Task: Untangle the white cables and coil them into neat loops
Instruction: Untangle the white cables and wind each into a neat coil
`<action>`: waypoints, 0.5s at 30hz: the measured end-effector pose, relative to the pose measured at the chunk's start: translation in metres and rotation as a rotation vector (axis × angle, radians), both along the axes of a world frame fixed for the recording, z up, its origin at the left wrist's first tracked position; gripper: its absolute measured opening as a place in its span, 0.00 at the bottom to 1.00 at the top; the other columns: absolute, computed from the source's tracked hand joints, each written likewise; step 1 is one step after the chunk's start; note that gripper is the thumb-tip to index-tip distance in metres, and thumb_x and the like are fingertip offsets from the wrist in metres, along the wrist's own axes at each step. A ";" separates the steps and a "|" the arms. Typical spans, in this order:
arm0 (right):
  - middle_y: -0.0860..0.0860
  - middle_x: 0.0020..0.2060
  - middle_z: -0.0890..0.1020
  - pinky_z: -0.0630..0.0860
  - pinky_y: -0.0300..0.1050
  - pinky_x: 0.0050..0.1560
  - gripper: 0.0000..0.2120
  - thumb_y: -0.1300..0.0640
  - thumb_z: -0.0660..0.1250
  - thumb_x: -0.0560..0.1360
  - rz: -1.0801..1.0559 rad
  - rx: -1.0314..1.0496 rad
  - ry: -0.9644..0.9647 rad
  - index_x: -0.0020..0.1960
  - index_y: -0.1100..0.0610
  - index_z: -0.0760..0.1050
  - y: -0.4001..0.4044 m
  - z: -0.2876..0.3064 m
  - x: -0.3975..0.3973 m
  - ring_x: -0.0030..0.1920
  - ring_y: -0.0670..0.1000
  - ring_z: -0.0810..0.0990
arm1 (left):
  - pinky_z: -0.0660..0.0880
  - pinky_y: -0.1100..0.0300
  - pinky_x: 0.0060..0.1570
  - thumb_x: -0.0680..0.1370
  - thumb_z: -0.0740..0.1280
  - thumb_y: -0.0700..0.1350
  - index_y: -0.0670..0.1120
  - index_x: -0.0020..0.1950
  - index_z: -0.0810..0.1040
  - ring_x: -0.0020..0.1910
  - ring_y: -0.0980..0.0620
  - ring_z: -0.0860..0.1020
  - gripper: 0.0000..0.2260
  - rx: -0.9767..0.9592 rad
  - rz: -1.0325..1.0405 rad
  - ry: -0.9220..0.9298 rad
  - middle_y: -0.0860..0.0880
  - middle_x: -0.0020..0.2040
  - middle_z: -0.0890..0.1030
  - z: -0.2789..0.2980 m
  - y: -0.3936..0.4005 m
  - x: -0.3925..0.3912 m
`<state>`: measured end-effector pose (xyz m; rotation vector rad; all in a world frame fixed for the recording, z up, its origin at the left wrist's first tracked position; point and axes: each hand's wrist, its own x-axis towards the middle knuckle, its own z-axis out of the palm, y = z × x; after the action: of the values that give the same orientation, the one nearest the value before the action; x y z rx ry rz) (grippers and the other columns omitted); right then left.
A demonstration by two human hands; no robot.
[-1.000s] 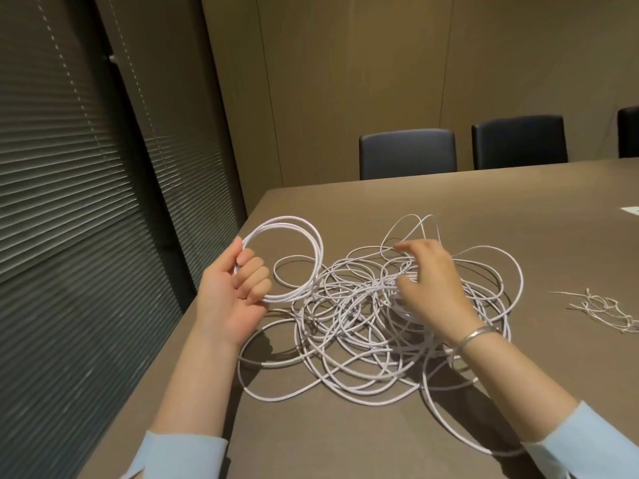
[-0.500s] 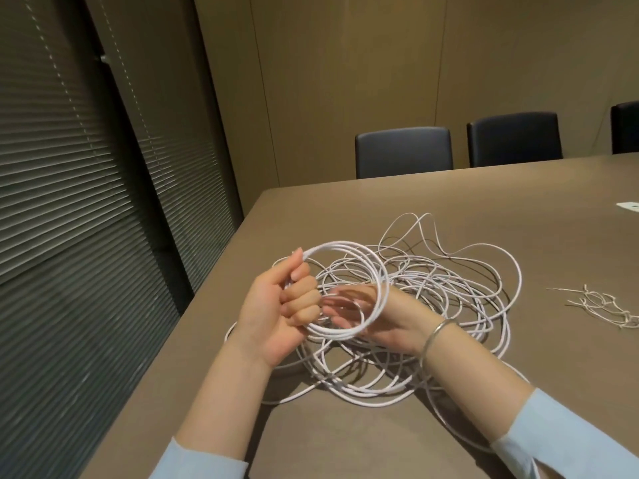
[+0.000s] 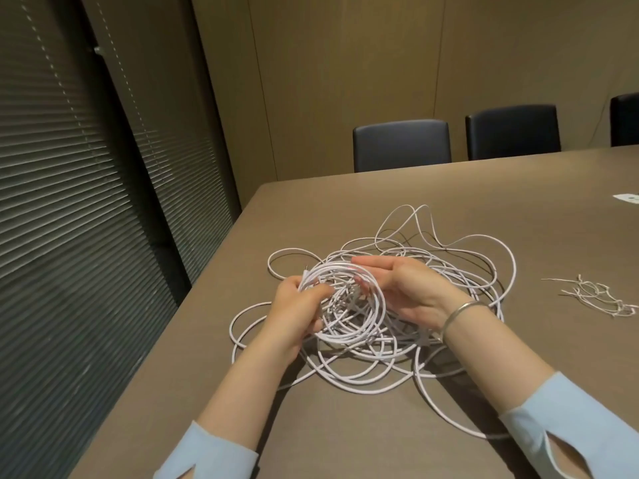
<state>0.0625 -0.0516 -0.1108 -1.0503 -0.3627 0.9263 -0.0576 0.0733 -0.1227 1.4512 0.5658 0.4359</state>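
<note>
both hands on a cable coil over the tangle

left hand has its fingers curled round the left side of a coil of white cable, gripping the bundled loops. right hand sits at the coil's right side, palm turned toward the left hand, fingers straight and relaxed, reaching behind the coil; it touches the loops but curls round nothing. coil is held just above the tangle of loose white cable, which is spread on the table near its left edge and far-left corner. one strand trails toward the near edge under the right arm. silver bracelet on the right wrist. small bunch of thin string lies well apart toward the right edge. dark chairs stand at the far edge.
</note>
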 end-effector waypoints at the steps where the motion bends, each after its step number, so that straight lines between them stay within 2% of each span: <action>1: 0.60 0.53 0.83 0.81 0.37 0.38 0.22 0.82 0.53 0.74 0.002 0.013 0.006 0.60 0.67 0.75 0.000 0.000 -0.001 0.42 0.49 0.85 | 0.57 0.66 0.21 0.76 0.66 0.34 0.46 0.39 0.69 0.19 0.57 0.59 0.10 0.029 0.005 0.014 0.54 0.23 0.62 -0.001 -0.001 0.001; 4: 0.61 0.58 0.81 0.80 0.39 0.43 0.25 0.82 0.50 0.73 -0.020 0.088 0.039 0.63 0.68 0.72 0.001 0.002 -0.007 0.50 0.54 0.83 | 0.59 0.63 0.25 0.75 0.66 0.36 0.44 0.38 0.73 0.19 0.56 0.59 0.08 0.070 0.045 0.074 0.53 0.22 0.62 -0.004 -0.005 0.004; 6: 0.62 0.57 0.81 0.81 0.38 0.42 0.20 0.78 0.55 0.74 -0.055 0.139 0.054 0.63 0.70 0.72 0.000 0.006 -0.015 0.49 0.53 0.82 | 0.60 0.62 0.27 0.76 0.64 0.39 0.43 0.36 0.75 0.18 0.55 0.61 0.08 0.066 0.088 0.100 0.52 0.22 0.64 -0.006 -0.004 0.007; 7: 0.61 0.55 0.81 0.81 0.39 0.43 0.16 0.73 0.60 0.74 -0.067 0.151 0.045 0.61 0.71 0.73 0.000 0.007 -0.018 0.47 0.52 0.81 | 0.61 0.62 0.27 0.77 0.64 0.39 0.43 0.36 0.75 0.18 0.55 0.62 0.09 0.054 0.108 0.096 0.52 0.23 0.67 -0.006 -0.003 0.009; 9: 0.58 0.53 0.81 0.80 0.43 0.51 0.19 0.59 0.68 0.74 -0.068 0.121 -0.079 0.60 0.69 0.75 -0.001 0.007 -0.021 0.47 0.52 0.82 | 0.63 0.61 0.28 0.78 0.63 0.40 0.45 0.35 0.75 0.20 0.55 0.65 0.11 0.047 0.134 0.089 0.52 0.25 0.70 -0.006 -0.001 0.010; 11: 0.55 0.54 0.83 0.78 0.47 0.57 0.22 0.50 0.72 0.70 -0.041 -0.023 -0.352 0.59 0.62 0.78 -0.001 0.003 -0.022 0.49 0.53 0.83 | 0.65 0.61 0.30 0.78 0.62 0.40 0.46 0.35 0.75 0.25 0.53 0.67 0.12 0.035 0.148 0.083 0.53 0.25 0.71 -0.005 0.001 0.009; 13: 0.54 0.48 0.84 0.79 0.47 0.53 0.18 0.52 0.74 0.70 -0.013 -0.138 -0.535 0.57 0.58 0.79 0.001 -0.004 -0.024 0.45 0.52 0.84 | 0.65 0.59 0.32 0.78 0.61 0.38 0.44 0.35 0.73 0.27 0.51 0.69 0.11 -0.054 0.148 0.034 0.51 0.25 0.71 -0.003 0.002 0.008; 15: 0.54 0.37 0.81 0.80 0.43 0.41 0.10 0.57 0.72 0.74 -0.043 -0.145 -0.571 0.53 0.61 0.79 0.003 -0.010 -0.025 0.36 0.51 0.81 | 0.69 0.60 0.30 0.78 0.61 0.36 0.42 0.35 0.72 0.25 0.50 0.69 0.11 -0.223 0.084 -0.036 0.48 0.25 0.68 0.001 0.002 0.006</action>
<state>0.0373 -0.0483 -0.1205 -1.4482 -0.7486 0.6061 -0.0517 0.0757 -0.1221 1.2075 0.6277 0.4495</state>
